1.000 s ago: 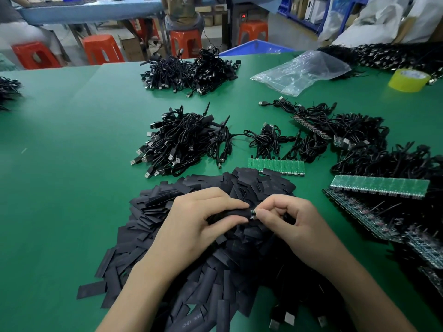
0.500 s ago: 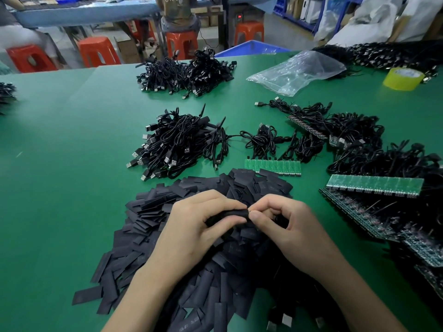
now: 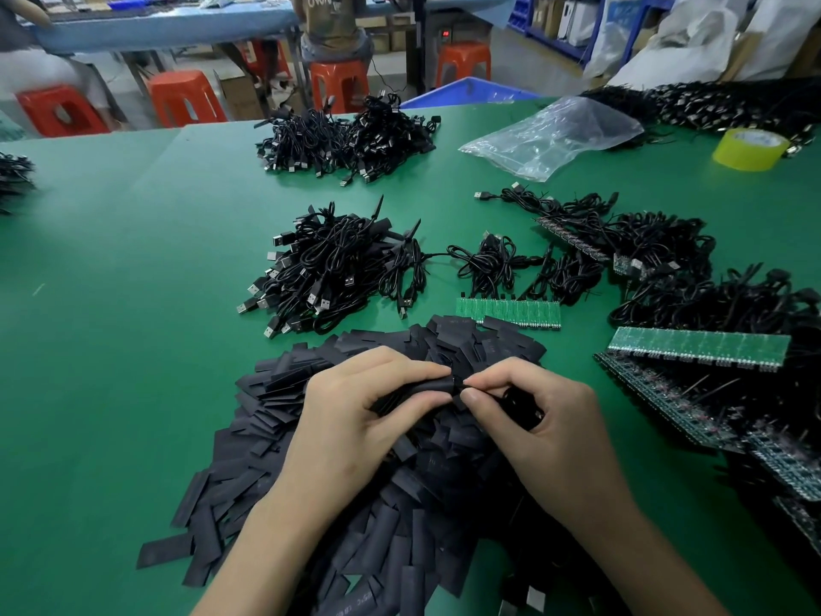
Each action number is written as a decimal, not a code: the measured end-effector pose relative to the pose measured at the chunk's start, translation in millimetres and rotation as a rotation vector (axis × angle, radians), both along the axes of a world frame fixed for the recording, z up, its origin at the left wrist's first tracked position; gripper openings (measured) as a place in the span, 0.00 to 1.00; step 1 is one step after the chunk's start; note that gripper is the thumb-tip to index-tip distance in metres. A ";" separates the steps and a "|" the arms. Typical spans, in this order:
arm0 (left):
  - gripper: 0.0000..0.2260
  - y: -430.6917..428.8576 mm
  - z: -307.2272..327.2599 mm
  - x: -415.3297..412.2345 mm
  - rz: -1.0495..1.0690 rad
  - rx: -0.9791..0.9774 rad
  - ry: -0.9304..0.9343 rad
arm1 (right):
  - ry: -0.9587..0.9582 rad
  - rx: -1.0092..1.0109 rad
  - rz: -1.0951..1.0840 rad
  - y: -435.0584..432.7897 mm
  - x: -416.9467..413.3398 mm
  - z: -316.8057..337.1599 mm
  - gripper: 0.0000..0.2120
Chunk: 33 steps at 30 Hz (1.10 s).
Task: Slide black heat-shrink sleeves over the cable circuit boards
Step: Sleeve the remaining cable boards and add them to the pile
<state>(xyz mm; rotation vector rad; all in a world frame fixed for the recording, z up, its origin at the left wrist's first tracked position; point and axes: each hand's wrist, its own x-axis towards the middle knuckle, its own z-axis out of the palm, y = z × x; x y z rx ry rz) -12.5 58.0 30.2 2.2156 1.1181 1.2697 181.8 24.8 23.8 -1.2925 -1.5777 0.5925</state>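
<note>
Head view. The green table [image 3: 111, 349] carries a wide pile of flat black sleeves [image 3: 275, 446] at the near centre; all places below are given from this pile.

- Just beyond the pile: a heap of black USB cables [image 3: 328, 269] and, right of it, a short strip of green circuit boards [image 3: 508, 311] that touches the pile's far edge.
- Right of the pile: a longer green board panel [image 3: 697, 346] lying on dark panels and tangled cables.
- Far beyond the pile: a second cable heap [image 3: 346, 140], a clear plastic bag [image 3: 551, 135] and a yellow tape roll [image 3: 751, 148].

Both hands are over the pile's centre. The left hand [image 3: 351, 420] pinches one heat-shrink sleeve [image 3: 413, 393] between thumb and fingers. The sleeve's long axis runs left to right, rising slightly at the right; its right end points at the right hand [image 3: 542, 429]. The right hand's fingertips pinch a small part at that end, with a black cable coil [image 3: 520, 404] in the curled fingers. The fingers hide the part; whether it is a board cannot be told.
</note>
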 end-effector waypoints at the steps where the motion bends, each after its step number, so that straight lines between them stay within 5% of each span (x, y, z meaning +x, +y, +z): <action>1: 0.09 0.5 -0.3 0.0 0.000 0.003 -0.002 | -0.011 0.007 -0.004 -0.1 -0.5 0.2 0.01; 10: 0.14 -5.3 -1.9 11.3 0.228 0.015 -0.232 | 0.089 -0.026 -0.079 -1.0 -1.4 0.9 0.06; 26: 0.15 -5.3 -6.5 15.4 0.177 0.041 -0.164 | 0.000 -0.020 -0.078 -3.3 -7.3 -1.2 0.07; 31: 0.28 -8.6 -4.9 27.4 -0.016 -0.411 -0.410 | 0.343 -0.135 -0.018 2.5 -1.2 0.0 0.06; 33: 0.26 -11.8 -5.3 36.0 -0.043 -0.471 -0.312 | 0.625 -0.212 -0.001 6.0 1.8 3.9 0.04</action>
